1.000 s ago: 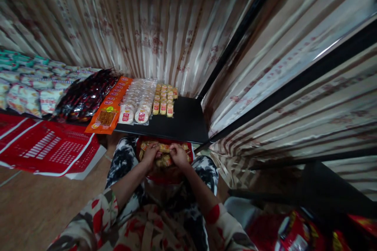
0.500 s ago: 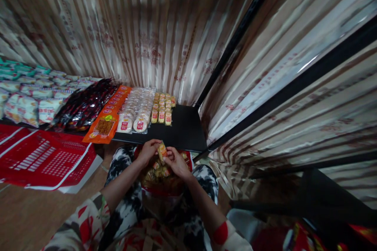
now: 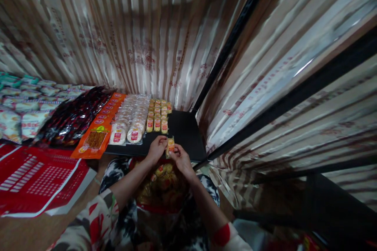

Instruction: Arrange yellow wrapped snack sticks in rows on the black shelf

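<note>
Now both hands, left (image 3: 156, 148) and right (image 3: 181, 159), have lifted the pinched snack packet (image 3: 170, 146) over the shelf (image 3: 185, 135).

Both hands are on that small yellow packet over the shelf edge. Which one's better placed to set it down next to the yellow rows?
Probably left. The left hand sits nearer the rows of yellow packets on the black shelf; the right hand lies lower, away from them. Both pinch the small packet.
</note>
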A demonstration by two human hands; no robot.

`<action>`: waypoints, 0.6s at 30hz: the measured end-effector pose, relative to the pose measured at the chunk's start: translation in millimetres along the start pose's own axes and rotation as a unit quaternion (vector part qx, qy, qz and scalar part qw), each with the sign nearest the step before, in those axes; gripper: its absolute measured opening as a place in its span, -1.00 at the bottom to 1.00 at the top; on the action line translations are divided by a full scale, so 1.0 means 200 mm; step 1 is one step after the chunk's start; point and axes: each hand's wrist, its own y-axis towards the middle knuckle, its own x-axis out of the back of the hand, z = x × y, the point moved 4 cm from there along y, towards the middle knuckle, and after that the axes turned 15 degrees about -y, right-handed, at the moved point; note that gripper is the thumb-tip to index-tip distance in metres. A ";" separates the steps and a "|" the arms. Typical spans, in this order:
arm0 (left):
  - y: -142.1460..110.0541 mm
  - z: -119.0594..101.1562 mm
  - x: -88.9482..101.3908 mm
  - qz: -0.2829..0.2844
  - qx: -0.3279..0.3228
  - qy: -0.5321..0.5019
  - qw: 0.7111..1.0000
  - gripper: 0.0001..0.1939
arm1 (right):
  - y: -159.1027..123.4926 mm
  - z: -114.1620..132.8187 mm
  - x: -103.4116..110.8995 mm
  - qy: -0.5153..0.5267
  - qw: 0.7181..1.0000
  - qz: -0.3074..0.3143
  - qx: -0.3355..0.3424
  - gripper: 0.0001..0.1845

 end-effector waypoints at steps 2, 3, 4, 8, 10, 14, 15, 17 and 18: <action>0.04 0.01 -0.03 -0.006 -0.011 0.018 1.000 -0.78 | 0.04 -0.02 0.02 -0.011 1.000 -0.015 -0.007 -0.65; 0.05 0.01 -0.05 -0.011 -0.018 0.031 0.999 -0.77 | 0.07 -0.03 0.03 -0.017 1.000 -0.020 -0.011 -0.65; 0.07 0.00 -0.06 -0.014 -0.026 0.044 0.999 -0.78 | 0.09 -0.04 0.04 -0.022 0.999 -0.024 -0.015 -0.66; 0.12 -0.02 -0.14 -0.002 -0.044 0.101 0.994 -0.80 | 0.17 -0.06 0.08 -0.050 0.998 -0.034 -0.021 -0.69; 0.15 -0.03 -0.18 0.005 -0.045 0.135 0.990 -0.81 | 0.21 -0.06 0.11 -0.088 0.994 -0.048 -0.030 -0.72; 0.22 -0.04 -0.26 -0.006 -0.052 0.194 0.980 -0.76 | 0.31 -0.06 0.16 -0.161 0.982 -0.080 -0.050 -0.79; 0.24 -0.04 -0.27 -0.010 -0.056 0.210 0.976 -0.75 | 0.34 -0.06 0.16 -0.168 0.981 -0.085 -0.052 -0.80; 0.28 -0.05 -0.31 -0.015 -0.066 0.244 0.967 -0.73 | 0.39 -0.06 0.17 -0.178 0.978 -0.091 -0.060 -0.80; 0.30 -0.05 -0.33 -0.014 -0.069 0.259 0.963 -0.71 | 0.42 -0.06 0.17 -0.187 0.976 -0.093 -0.066 -0.80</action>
